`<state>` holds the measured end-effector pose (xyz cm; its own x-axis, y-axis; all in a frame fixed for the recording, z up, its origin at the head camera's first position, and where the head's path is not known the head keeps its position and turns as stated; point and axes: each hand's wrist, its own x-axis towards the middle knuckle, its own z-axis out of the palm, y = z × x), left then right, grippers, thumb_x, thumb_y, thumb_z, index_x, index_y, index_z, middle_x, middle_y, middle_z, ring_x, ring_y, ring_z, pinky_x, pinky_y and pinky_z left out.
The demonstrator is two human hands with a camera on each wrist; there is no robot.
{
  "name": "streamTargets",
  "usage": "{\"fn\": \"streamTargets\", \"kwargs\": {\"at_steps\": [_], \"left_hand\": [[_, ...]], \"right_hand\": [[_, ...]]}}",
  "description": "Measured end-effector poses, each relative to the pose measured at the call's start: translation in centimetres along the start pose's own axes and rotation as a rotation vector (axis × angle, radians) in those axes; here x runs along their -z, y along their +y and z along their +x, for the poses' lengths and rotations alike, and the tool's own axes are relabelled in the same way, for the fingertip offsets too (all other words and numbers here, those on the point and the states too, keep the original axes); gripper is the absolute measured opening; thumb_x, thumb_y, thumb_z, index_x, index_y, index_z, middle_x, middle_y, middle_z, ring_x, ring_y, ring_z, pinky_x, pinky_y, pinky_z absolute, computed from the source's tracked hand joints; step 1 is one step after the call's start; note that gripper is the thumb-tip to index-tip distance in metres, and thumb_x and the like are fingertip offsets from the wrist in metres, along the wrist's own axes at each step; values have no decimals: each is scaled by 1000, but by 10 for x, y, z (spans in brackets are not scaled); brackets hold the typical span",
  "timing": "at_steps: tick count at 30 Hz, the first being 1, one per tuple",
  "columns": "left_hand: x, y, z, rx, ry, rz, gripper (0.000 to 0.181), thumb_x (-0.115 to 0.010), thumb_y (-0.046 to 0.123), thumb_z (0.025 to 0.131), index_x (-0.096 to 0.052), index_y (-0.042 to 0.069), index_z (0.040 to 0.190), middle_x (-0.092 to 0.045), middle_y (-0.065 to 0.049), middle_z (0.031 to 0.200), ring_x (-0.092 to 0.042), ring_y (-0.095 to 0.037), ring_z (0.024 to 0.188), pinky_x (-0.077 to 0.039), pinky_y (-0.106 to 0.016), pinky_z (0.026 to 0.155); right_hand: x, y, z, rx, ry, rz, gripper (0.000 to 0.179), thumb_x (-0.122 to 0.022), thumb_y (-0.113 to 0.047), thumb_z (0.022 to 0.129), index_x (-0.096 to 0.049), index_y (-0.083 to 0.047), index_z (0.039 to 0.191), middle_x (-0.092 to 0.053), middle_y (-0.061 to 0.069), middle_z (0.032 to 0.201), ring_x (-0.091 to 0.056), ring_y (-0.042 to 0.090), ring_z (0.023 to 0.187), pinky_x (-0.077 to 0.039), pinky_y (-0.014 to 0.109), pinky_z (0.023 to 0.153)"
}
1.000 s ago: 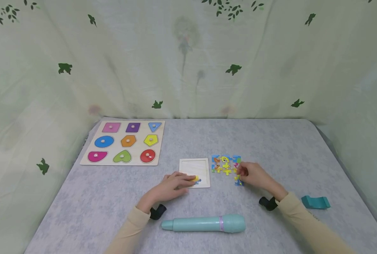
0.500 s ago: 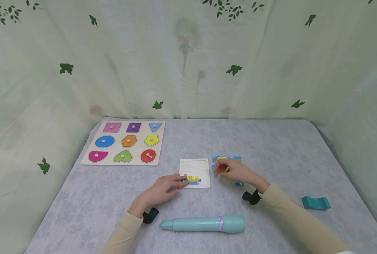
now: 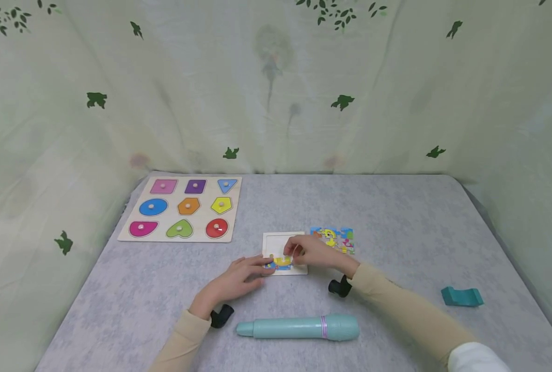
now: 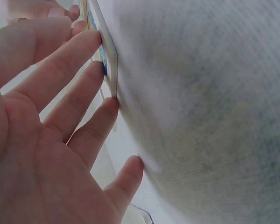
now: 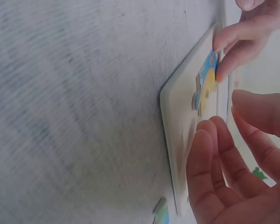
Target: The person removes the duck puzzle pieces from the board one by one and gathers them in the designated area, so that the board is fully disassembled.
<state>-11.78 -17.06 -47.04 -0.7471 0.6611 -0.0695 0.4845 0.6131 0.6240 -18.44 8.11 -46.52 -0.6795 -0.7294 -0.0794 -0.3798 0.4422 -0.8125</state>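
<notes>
A square wooden puzzle frame [image 3: 276, 240] lies mid-table, with joined yellow and blue puzzle pieces [image 3: 282, 262] along its near side. My left hand [image 3: 238, 278] lies at the frame's near left corner, fingers extended; its fingertips [image 4: 94, 38] touch the frame's edge and the pieces. Above the frame's right part is my right hand [image 3: 315, 253], fingers bent and thumb drawn toward them, beside the joined pieces. Whether a piece sits between those fingertips I cannot tell. More colourful puzzle pieces [image 3: 330, 237] lie right of the frame, partly hidden by the right hand.
At the back left lies a shape puzzle board [image 3: 201, 219] with knobbed coloured shapes. A teal microphone-shaped toy [image 3: 299, 328] lies in front of the hands. A small teal curved block [image 3: 462, 297] sits to the right. Leaf-patterned cloth [image 3: 276, 103] hangs behind the table.
My right hand has travelled left from the loose pieces to the frame. The left hand has drawn back slightly to the left, uncovering more of the joined pieces.
</notes>
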Motion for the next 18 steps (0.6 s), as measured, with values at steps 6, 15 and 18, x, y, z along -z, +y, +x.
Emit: {"fn": "streamTargets", "kwargs": {"at_steps": [6,15,18], "left_hand": [[0,2,0,2,6,24,35,-58,14,96,-61,8,130,-47,-9,142,-34,-34,135,-22,-60,104],[0,6,1,22,0,43,35,-58,16,96,-61,9,130,-47,-11,141,-35,-36,133,-24,-61,103],[0,6,2,24,-2,44,35,-58,15,96,-61,8,130,-48,-11,141,-34,-37,134,-24,-61,102]], "right_hand": [[-5,-4,4,-17,-14,-22,20,-63,9,80,-64,-4,95,-61,2,89,-54,14,79,-46,26,73],[-10,-1,8,31,3,-40,27,-61,11,77,-66,-5,99,-59,3,88,-51,14,77,-45,27,70],[-12,1,10,53,3,-72,32,-58,12,78,-67,-7,102,-56,3,89,-50,13,78,-45,26,70]]}}
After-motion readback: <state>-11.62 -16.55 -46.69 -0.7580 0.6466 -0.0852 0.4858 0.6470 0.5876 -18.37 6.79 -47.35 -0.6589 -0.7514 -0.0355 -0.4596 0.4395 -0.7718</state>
